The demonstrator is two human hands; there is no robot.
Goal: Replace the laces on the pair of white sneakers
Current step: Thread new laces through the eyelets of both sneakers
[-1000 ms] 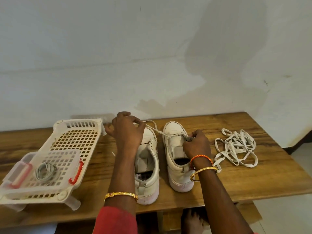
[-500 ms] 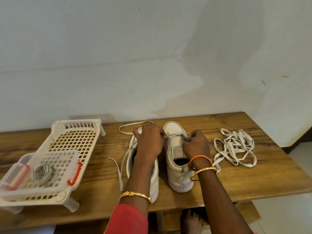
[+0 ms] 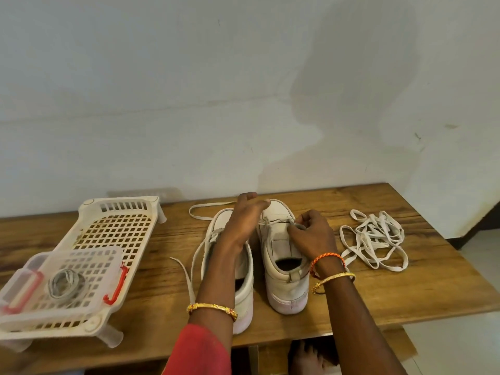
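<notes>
Two sneakers: I see a left sneaker [image 3: 243,280] and a right sneaker [image 3: 284,272] side by side near the counter's [image 3: 378,293] front edge, heels toward me, toes toward the wall.
Left hand: my left hand [image 3: 243,220] reaches over the left sneaker, fingers extended and loose, tips touching the toe area of the right sneaker; its grip is released, grasping nothing that I can make out.
Right hand: my right hand [image 3: 311,234] sits over the right sneaker's tongue, thumb and fingers clenched in a pinch on the lace [image 3: 273,221] threaded across the front eyelets.
Loose lace: a second lace [image 3: 194,255] trails off the left sneaker onto the counter, looping toward the wall.
Lace pile: a tangled heap of white laces [image 3: 376,239] lies on the counter just right of the right sneaker.
Basket: a cream plastic basket [image 3: 119,212] stands at the left, with a clear box [image 3: 81,282] resting in it; the box holds what seems to be a coiled grey lace [image 3: 66,284], blurred.
</notes>
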